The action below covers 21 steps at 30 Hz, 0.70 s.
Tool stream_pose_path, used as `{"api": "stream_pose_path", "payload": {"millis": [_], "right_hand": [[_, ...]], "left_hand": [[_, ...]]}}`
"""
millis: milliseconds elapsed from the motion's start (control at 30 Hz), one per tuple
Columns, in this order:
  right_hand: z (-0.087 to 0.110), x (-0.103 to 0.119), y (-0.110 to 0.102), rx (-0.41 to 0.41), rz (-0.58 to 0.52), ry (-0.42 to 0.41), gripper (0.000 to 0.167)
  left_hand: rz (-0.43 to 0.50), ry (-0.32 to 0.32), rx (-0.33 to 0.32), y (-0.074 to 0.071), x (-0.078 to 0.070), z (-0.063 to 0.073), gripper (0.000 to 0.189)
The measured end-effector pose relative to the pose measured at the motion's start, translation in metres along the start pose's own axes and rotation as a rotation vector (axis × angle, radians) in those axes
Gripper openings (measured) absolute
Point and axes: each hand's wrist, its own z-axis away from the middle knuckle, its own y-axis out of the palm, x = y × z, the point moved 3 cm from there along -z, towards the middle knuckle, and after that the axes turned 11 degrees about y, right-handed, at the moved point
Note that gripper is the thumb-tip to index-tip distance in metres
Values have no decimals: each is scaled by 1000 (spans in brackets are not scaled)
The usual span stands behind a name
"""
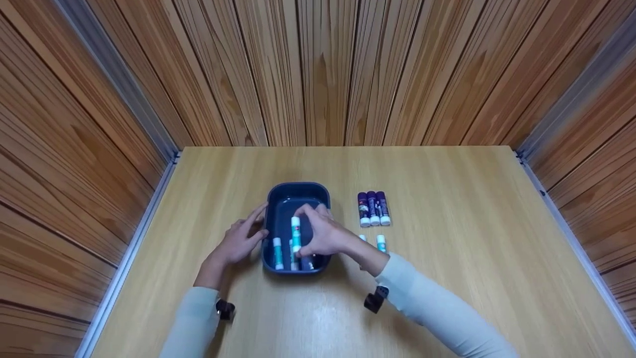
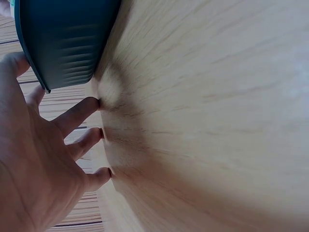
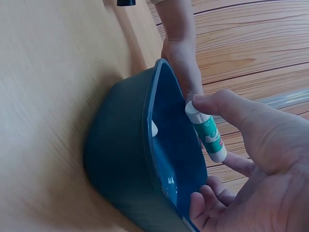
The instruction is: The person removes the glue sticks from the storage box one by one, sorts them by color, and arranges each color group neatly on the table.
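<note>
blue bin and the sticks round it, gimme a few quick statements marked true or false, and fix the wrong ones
1. The right hand holds a teal-and-white stick over the blue bin. True.
2. The left hand grips a purple stick. False: the left hand holds no stick; it touches the bin's edge.
3. Three purple sticks lie side by side on the table. True.
4. The bin is empty. False: there are sticks inside, at the end nearer the person.
5. The purple sticks have their white ends facing away from the person. False: those ends face the person.
</note>
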Motion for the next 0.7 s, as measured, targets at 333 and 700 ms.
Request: {"api": "stream_pose_path", "payload": {"millis": [333, 700], "right_hand": [[19, -21, -19, -78, -51, -20, 80], [39, -51, -44, -129, -77, -39, 82]], "left_hand": [[-19, 9, -2, 2, 1, 0, 73], [-4, 25, -3, 1, 1, -1, 72]]}}
